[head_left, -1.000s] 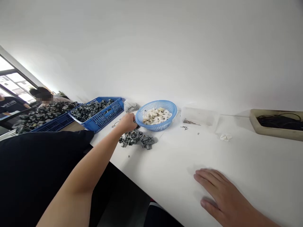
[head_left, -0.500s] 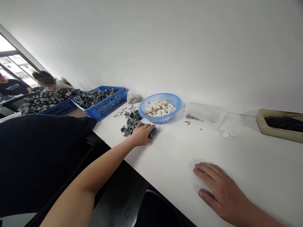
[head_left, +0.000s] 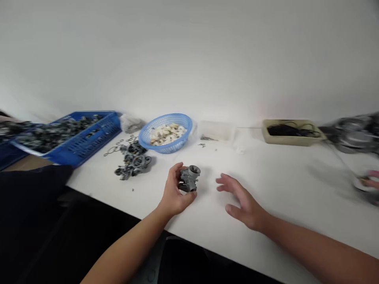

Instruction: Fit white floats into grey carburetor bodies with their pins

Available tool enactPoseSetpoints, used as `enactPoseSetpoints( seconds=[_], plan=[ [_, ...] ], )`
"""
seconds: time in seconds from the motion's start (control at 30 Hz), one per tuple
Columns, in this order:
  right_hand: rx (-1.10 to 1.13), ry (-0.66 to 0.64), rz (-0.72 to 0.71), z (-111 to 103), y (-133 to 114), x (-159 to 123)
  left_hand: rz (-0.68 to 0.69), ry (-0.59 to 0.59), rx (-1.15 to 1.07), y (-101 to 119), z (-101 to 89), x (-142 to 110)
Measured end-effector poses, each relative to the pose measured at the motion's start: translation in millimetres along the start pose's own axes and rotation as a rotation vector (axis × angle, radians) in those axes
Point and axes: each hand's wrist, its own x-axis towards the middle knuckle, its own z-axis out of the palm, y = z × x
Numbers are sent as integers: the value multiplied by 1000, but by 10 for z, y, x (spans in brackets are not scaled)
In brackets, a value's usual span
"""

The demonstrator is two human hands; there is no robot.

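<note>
A blue plastic crate (head_left: 85, 136) of dark metal parts is sitting at the left of a white counter (head_left: 296, 189), with rubber O-rings (head_left: 114, 149) and a heap of die-cast carburetor bodies (head_left: 133, 159) lying nearby. The left hand (head_left: 174, 189) is gripping a single carburetor body (head_left: 189, 178), fingers curled around its near side, well clear of the heap. The right hand (head_left: 239, 201) is open, fingers spread, just beside it. Held from one side only, the part risks tipping out onto the counter.
</note>
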Motion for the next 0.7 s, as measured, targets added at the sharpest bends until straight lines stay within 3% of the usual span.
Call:
enactPoseSetpoints(
  seconds=[0.07,0.13,0.27,0.37,0.43,0.6,0.7],
  plan=[
    [289,-19,40,25,-27,27,37,-75,-275,129,273,-40],
    [537,-18,57,49,-65,50,104,-108,-307,208,487,-44],
    [863,11,170,64,-172,80,328,-104,-43,215,706,-4],
    [962,55,245,40,-214,102,565,-75,106,175,748,14],
    [993,54,281,16,-210,119,633,-63,143,155,758,11],
    [963,9,272,-41,-142,137,560,-145,58,81,774,-20],
    [755,34,206,-63,-114,122,411,-237,-29,5,775,-36]
  ],
)
